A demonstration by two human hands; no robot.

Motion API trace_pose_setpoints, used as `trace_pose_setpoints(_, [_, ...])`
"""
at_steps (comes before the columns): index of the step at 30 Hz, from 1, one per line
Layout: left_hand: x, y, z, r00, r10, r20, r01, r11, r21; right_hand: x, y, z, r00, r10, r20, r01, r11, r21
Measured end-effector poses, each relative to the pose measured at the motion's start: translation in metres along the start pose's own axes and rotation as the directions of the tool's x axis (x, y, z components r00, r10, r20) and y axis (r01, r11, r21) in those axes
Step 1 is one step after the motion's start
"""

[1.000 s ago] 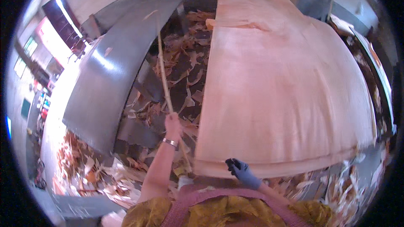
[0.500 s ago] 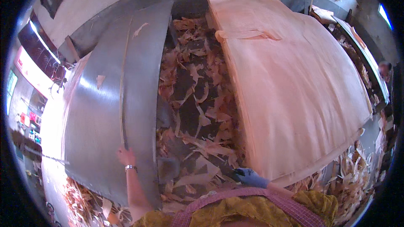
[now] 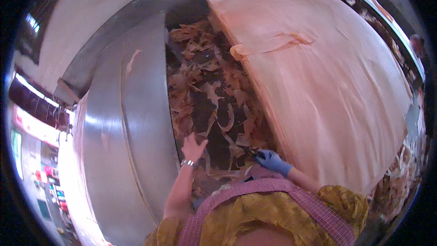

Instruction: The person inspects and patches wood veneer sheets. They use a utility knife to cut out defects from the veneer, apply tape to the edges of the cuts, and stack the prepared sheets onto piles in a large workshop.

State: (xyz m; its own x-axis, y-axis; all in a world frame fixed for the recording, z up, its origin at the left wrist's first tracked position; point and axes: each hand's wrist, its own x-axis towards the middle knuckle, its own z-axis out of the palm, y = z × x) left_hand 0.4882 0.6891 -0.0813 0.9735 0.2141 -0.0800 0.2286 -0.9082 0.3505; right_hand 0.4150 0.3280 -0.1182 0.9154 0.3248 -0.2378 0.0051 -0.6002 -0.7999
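My bare left hand (image 3: 193, 147), a metal band round its wrist, is raised with its fingers spread over the scrap-filled gap. It holds nothing and is just right of the grey metal-topped table (image 3: 107, 155). A long thin strip (image 3: 124, 118) runs lengthwise along that tabletop. My right hand (image 3: 272, 161) wears a blue glove and is closed round a small dark tool (image 3: 253, 152), whose exact kind I cannot make out. Close beside this hand is the near left edge of a thick stack of pinkish wood veneer sheets (image 3: 327, 95).
Torn veneer scraps (image 3: 189, 79) litter the gap between table and stack. A loose folded strip (image 3: 273, 44) lies on the stack's far left part. More scraps (image 3: 396, 182) are heaped at right. At the far right edge, a person (image 3: 416, 45) is partly visible.
My left hand has left the thin strip on the metal table and moved right, over the gap. The gloved right hand stays near the stack's edge. My view has shifted and tilted.
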Motion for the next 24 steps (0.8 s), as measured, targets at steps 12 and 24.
trace_pose_setpoints(12, [0.422, 0.283, 0.076, 0.787, 0.616, 0.027, -0.616, 0.787, -0.01, 0.168, -0.011, -0.121, 0.896, 0.308, -0.319, -0.272, 0.95, 0.153])
trace_pose_setpoints(24, [0.61, 0.346, 0.065, 0.74, 0.584, 0.333, -0.383, 0.773, -0.506, 0.317, -0.008, -0.202, 0.502, 0.603, -0.62, -0.592, 0.762, 0.261])
